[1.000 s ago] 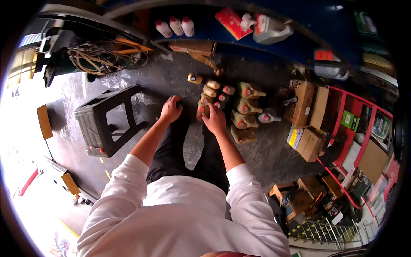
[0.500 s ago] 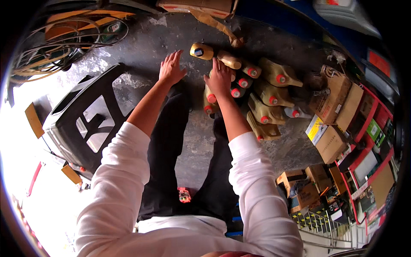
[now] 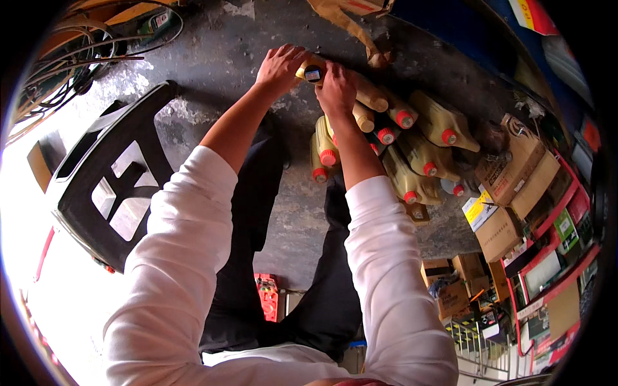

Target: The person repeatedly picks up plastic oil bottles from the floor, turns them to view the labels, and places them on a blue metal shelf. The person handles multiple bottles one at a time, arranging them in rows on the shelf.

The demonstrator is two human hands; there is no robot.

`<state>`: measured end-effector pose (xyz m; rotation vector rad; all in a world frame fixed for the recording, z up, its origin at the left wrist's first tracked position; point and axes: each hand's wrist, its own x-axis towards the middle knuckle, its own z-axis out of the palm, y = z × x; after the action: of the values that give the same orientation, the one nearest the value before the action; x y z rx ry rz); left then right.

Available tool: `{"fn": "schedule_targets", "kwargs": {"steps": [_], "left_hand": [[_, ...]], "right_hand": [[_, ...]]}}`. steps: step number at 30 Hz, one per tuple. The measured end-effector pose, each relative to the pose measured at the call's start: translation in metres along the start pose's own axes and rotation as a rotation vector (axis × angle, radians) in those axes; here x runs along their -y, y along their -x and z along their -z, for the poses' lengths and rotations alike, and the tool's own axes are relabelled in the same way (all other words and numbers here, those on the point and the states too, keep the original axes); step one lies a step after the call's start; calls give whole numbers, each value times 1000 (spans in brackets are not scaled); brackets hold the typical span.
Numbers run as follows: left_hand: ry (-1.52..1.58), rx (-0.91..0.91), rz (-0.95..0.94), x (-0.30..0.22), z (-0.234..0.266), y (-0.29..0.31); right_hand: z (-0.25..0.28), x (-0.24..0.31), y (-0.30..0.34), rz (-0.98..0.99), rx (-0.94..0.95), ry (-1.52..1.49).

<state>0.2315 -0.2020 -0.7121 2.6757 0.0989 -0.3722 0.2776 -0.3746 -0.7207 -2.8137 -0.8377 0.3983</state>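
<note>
My left hand [image 3: 281, 68] and my right hand [image 3: 337, 89] close in from both sides on a gold-yellow bottle [image 3: 302, 70] with a round black cap. The left fingers curl over its left side and the right fingers press its right side, hiding much of it. By my right wrist, several bottles stand bunched on the floor: pale gold bottles [image 3: 372, 96] lie nearest, a red-capped bottle [image 3: 325, 145] is partly covered by my forearm, and larger yellowish jugs [image 3: 441, 122] with red caps spread to the right.
A dark plastic chair-like frame [image 3: 112, 174] lies on the left. Coiled hoses [image 3: 84, 51] hang at the upper left. Cardboard boxes [image 3: 515, 161] and a red rack [image 3: 553, 225] stand on the right. A torn cardboard strip [image 3: 357, 29] lies at the top. A red object [image 3: 266, 296] sits between my legs.
My left hand has moved right and my right hand has come away from the bottle cluster; both have met at the black-capped bottle. The whole view has shifted slightly.
</note>
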Motion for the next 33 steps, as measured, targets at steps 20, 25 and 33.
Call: {"fn": "schedule_targets", "kwargs": {"steps": [20, 25, 33], "left_hand": [[-19, 116, 5, -63, 104, 88], [-25, 117, -15, -104, 156, 122], [66, 119, -37, -196, 268, 178]], "right_hand": [[128, 29, 67, 220, 140, -37], [197, 34, 105, 218, 147, -157], [348, 38, 164, 291, 133, -190]]}}
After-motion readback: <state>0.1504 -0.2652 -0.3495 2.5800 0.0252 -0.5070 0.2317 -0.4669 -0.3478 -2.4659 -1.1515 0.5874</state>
